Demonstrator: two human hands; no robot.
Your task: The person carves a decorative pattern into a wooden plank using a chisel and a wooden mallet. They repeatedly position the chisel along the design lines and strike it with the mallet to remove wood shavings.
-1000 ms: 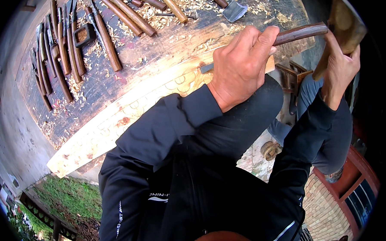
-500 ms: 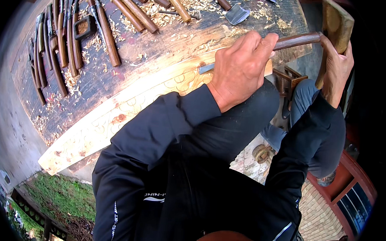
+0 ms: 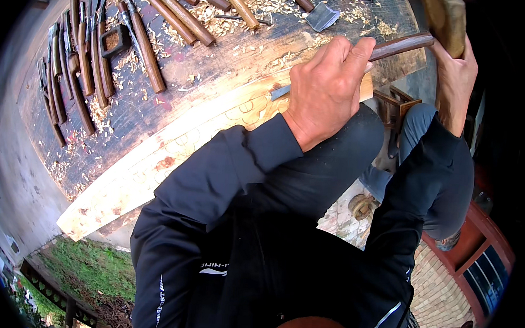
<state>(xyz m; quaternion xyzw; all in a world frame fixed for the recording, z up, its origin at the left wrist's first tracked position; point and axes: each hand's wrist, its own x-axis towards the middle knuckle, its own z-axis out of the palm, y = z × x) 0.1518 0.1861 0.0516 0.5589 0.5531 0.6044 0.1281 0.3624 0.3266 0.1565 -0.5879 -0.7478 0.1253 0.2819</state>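
My left hand [image 3: 325,92] is closed around a wood chisel [image 3: 403,46], its dark wooden handle sticking out to the upper right. The chisel's flat metal blade [image 3: 279,92] lies low against a pale wooden board [image 3: 136,167] marked with curved, scale-like outlines. My left fist covers the middle of the chisel. At the upper right, my right hand [image 3: 457,81] grips a wooden mallet [image 3: 446,24], its head right by the end of the chisel handle. Whether the two touch is unclear.
A worn workbench [image 3: 219,74], strewn with wood shavings, carries the board. Several wooden-handled carving tools [image 3: 83,53] lie at the far left, next to a dark square block [image 3: 115,40]. A broad-bladed chisel [image 3: 323,18] lies at the back. A wooden stool [image 3: 402,105] stands beyond my leg.
The mallet has shifted up and left, nearer the chisel's handle end. My left hand keeps its grip with the blade at about the same spot on the board.
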